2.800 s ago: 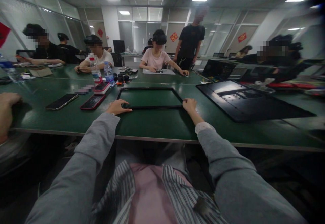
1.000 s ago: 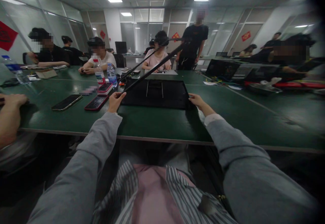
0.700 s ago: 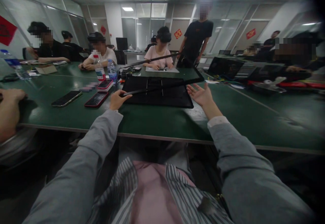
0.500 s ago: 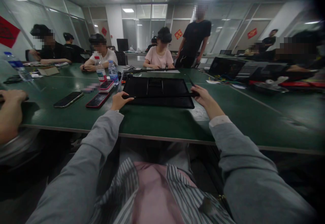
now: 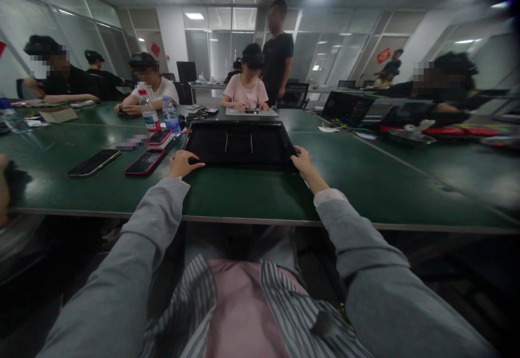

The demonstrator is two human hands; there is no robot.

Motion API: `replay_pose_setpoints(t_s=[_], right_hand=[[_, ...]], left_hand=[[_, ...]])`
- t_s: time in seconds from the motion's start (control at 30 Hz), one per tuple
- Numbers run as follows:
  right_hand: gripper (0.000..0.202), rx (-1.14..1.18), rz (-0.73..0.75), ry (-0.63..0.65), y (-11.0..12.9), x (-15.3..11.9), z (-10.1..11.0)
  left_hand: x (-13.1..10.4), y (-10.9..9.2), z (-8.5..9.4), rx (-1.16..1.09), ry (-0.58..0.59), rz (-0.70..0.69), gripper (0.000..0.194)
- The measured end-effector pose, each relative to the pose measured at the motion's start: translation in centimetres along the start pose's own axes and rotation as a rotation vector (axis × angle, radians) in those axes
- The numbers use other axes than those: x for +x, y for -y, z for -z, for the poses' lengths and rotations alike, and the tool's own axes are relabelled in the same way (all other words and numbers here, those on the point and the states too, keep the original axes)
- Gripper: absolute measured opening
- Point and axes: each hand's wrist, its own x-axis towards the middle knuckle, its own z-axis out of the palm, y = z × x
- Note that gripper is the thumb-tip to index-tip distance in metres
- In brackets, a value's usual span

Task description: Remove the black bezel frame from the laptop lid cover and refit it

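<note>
A flat black rectangular panel or tray (image 5: 207, 144) with raised edges and two thin light strips near its middle lies on the green table (image 5: 244, 195). At its near left corner is my left hand (image 5: 183, 164), thumb and fingers on the rim. My right hand (image 5: 303, 162) grips the near right corner, fingers curled round the edge. Whatever lies under the panel is hidden.
Left of the panel lie a red-edged phone (image 5: 145, 163) and a dark phone (image 5: 94, 163). Two bottles, one red-capped (image 5: 150, 119) and one blue-labelled (image 5: 172, 119), stand behind them. Across the table sits a person in pink (image 5: 246, 91); cables and a bowl (image 5: 410, 137) are right.
The black strip or edge held between my hands has come down onto the panel, and my right hand has moved left to its corner. The view has turned slightly; the standing person has shifted left.
</note>
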Motion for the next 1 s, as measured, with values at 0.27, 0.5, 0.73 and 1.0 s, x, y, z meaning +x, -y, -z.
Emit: replay_pose_setpoints(t_s=[0.27, 0.5, 0.73, 1.0], right_hand=[[0.061, -0.043, -0.050, 0.074, -1.4, 0.4, -0.6], [0.056, 0.005, -0.047, 0.033, -1.8, 0.6, -0.5], [0.048, 0.040, -0.010, -0.008, -0.9, -0.2, -0.1], [0.045, 0.041, 0.041, 0.011, -0.6, -0.7, 0.4]], left_hand=[[0.2, 0.1, -0.3, 0.121, 0.034, 0.024, 0.036], [0.1, -0.3, -0.1, 0.114, -0.011, 0.031, 0.043], [-0.2, 0.7, 0.6, 0.124, -0.210, 0.366, 0.042], [0.1, 1.8, 0.4, 0.093, -0.092, 0.415, 0.035]])
